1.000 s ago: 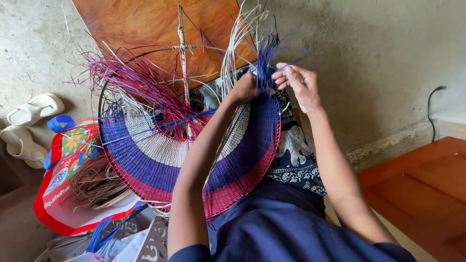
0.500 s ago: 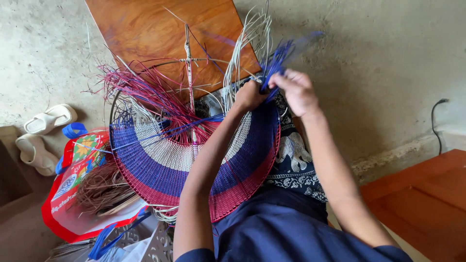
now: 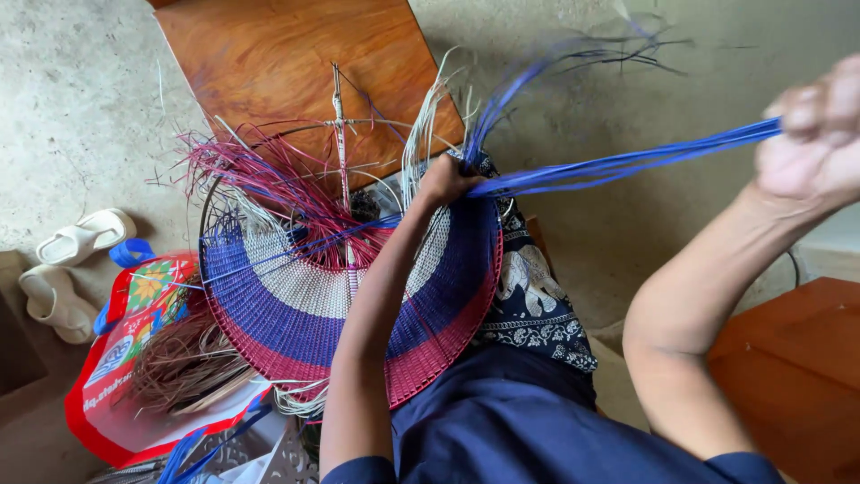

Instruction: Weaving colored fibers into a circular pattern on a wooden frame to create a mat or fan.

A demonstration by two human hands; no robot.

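A round woven piece [image 3: 296, 309] with blue, white and red bands rests on my lap, on a wire frame with loose red and white strands sticking up. My left hand [image 3: 445, 179] presses on its upper right edge, pinching the blue strands where they leave the weave. My right hand [image 3: 811, 134], blurred, is far out to the right, gripping the blue strands [image 3: 618, 164] stretched taut between the two hands.
A brown wooden board [image 3: 287, 67] lies behind the woven piece on the concrete floor. A red patterned bag [image 3: 134, 358] with dry fibres sits at the left, near two white sandals [image 3: 67, 264]. A wooden surface [image 3: 797, 358] is at the right.
My right hand has swung from beside the left hand far out to the right, drawing the blue strands out long and taut. The view has moved closer.
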